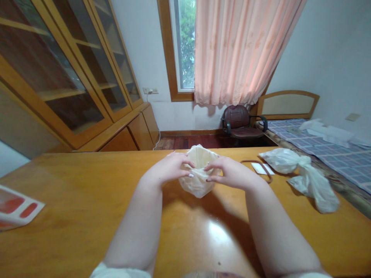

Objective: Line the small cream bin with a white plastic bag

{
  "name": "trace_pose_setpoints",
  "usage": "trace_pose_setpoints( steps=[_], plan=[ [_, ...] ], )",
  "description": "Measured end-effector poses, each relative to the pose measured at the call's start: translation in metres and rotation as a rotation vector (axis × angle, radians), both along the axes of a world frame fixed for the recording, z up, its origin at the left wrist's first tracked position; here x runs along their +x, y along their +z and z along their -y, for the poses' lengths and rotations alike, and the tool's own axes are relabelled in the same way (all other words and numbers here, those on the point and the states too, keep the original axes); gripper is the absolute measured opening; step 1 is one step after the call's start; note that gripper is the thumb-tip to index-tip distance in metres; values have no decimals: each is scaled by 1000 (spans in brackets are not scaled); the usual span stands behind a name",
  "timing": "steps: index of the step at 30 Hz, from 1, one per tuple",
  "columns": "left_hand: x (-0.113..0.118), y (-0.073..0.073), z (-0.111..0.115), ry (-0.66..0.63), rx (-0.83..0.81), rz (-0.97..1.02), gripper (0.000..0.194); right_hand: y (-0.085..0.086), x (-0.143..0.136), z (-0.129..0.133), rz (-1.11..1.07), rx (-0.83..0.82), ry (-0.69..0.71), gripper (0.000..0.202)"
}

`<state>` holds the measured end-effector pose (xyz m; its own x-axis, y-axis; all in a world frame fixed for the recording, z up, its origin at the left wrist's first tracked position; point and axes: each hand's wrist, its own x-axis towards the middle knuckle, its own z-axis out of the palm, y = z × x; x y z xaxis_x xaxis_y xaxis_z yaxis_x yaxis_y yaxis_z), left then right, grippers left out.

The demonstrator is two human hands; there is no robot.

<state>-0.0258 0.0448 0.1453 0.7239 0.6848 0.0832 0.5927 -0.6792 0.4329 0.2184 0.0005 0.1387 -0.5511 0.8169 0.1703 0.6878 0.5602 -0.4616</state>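
A pale, thin plastic bag [198, 185] is held over the wooden table [95, 200], its mouth spread wide and facing up. On its left side, my left hand [175, 166] grips the rim between thumb and fingers. My right hand [224, 170] has the opposite side of the rim in the same way. The bag's bottom is rounded and crumpled; I cannot make out anything inside it.
To the right lie a knotted white plastic bag [304, 166], a brown loop-shaped handle [269, 178] and small white cards [259, 168]. A white and red box [24, 208] is at the left edge. Beyond the table stand an office chair [239, 119] and a bed [327, 143].
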Motion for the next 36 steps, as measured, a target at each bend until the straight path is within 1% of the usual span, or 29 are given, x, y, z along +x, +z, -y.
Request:
trace_pose_setpoints(
  steps=[2,4,8,10,13,15,17,20,23,26,30,33,36],
  plan=[
    [0,-4,-5,33,-17,-51,17,-4,-8,-2,36,-48,-7,22],
    [2,-6,-6,87,-26,-114,11,-8,-15,-4,92,-67,-14,19],
    [12,-3,4,153,-47,-174,12,-10,-15,-8,139,-51,2,12],
    [17,0,11,166,-59,-173,14,-11,-12,-9,139,-18,-14,18],
    [21,2,17,157,-91,-155,20,-14,-6,-13,152,43,-39,28],
    [18,1,15,130,-119,-125,24,-15,-2,-14,154,46,-32,32],
    [13,-3,10,107,-107,-85,26,-13,0,-13,135,29,-27,35],
    [6,-7,3,99,-78,-65,20,-7,1,-8,91,34,-16,27],
    [4,-8,-1,98,-157,-100,14,-5,-4,-6,88,18,-17,18],
    [6,-7,-1,89,-187,-108,17,-9,-10,-11,138,-7,-15,16],
    [9,-8,-1,64,-187,-105,21,-17,-13,-19,214,46,17,23],
    [11,-9,-2,63,-200,-131,19,-21,-14,-23,269,92,6,18],
    [13,-11,-2,61,-193,-141,21,-21,-15,-24,270,108,21,16]
  ],
)
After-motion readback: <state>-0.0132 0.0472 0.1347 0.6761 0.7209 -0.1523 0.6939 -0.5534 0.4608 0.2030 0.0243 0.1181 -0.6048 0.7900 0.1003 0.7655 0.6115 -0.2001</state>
